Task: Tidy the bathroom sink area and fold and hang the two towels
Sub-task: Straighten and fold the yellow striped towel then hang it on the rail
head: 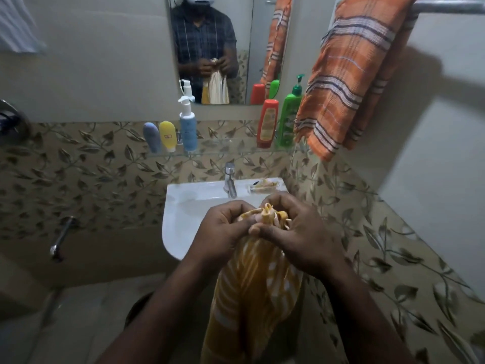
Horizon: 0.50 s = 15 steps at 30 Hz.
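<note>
Both hands are up over the front of the white ceramic sink [183,206], bunching the top edge of a yellow-and-white striped cloth towel [252,290]. The left hand [223,229] has its grip closed, fingers curled round the gathered hem. The right hand [296,237] does the same from the other side, thumb pinching the folds, with the two hands touching at the thumbs. The rest of the towel hangs straight down between the forearms, clear of the basin, which looks like a way to let the weight pull it flat while the edge or corners get sorted for a fold. The mirror [210,35] shows the same two-handed hold. The second towel, an orange plaid one with white and dark stripes [349,74], is already draped over the metal wall rail [446,7] upper right. It is folded lengthwise, so likely one towel is done and this one is left. On the glass shelf [231,151] under the mirror, a grey-blue tube [152,137], yellow tube [168,136] and blue pump bottle [188,127] are grouped left. A red bottle [267,123] and green pump bottle [287,119] stand right, and all look tidied. A small wrapper-like item [263,185] sits on the sink rim beside the chrome tap [230,183]; what it is cannot be told.
</note>
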Motion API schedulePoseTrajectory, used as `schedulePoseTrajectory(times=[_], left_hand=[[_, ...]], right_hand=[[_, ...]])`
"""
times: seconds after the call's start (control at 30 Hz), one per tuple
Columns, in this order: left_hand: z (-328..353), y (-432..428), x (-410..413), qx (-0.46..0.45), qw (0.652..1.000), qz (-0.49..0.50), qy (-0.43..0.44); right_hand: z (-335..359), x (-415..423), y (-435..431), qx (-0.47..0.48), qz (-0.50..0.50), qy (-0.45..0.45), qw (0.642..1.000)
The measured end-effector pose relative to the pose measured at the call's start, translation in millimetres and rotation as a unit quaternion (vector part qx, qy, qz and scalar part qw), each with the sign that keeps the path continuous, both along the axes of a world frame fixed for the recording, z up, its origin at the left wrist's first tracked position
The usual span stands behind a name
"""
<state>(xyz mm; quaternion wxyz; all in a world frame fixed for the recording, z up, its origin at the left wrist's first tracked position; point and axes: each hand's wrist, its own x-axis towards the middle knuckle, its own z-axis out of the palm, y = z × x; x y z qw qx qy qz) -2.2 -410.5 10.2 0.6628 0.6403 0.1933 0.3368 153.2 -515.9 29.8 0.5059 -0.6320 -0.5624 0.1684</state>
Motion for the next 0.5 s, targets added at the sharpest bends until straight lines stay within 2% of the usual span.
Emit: schedulePoseTrajectory(times=[0.03,0.1,0.17,0.27,0.33,0.4,0.5], left_hand=[[1.3,2.2,1.2,0.003,1.0,0.004,0.005],[-23.0,-2.7,-1.6,-0.065,0.998,-0.014,0.014],[-33.7,-6.0,-10.1,-0.104,0.993,-0.053,0.028],[-46.1,-9.5,-19.2,-0.067,0.989,-0.095,0.089],[-46.7,-9.6,-20.4,-0.066,0.993,-0.052,0.083],[-47.2,-7.1,-19.6,-0.057,0.997,0.003,0.06],[-40.8,-3.4,-17.1,-0.025,0.999,0.028,0.039]], right_hand=[[0.4,1.2,1.4,0.0,-0.006,-0.018,1.0],[-15.8,-1.4,-4.9,-0.003,-0.014,-0.026,1.0],[-22.0,0.5,-12.3,0.042,-0.028,-0.005,0.999],[-20.6,5.6,-13.2,0.073,-0.074,0.07,0.992],[-22.3,10.3,-13.3,0.065,-0.075,0.076,0.992],[-28.6,9.4,-15.7,0.036,-0.058,0.044,0.997],[-40.4,1.8,-20.2,-0.003,-0.042,0.012,0.999]])
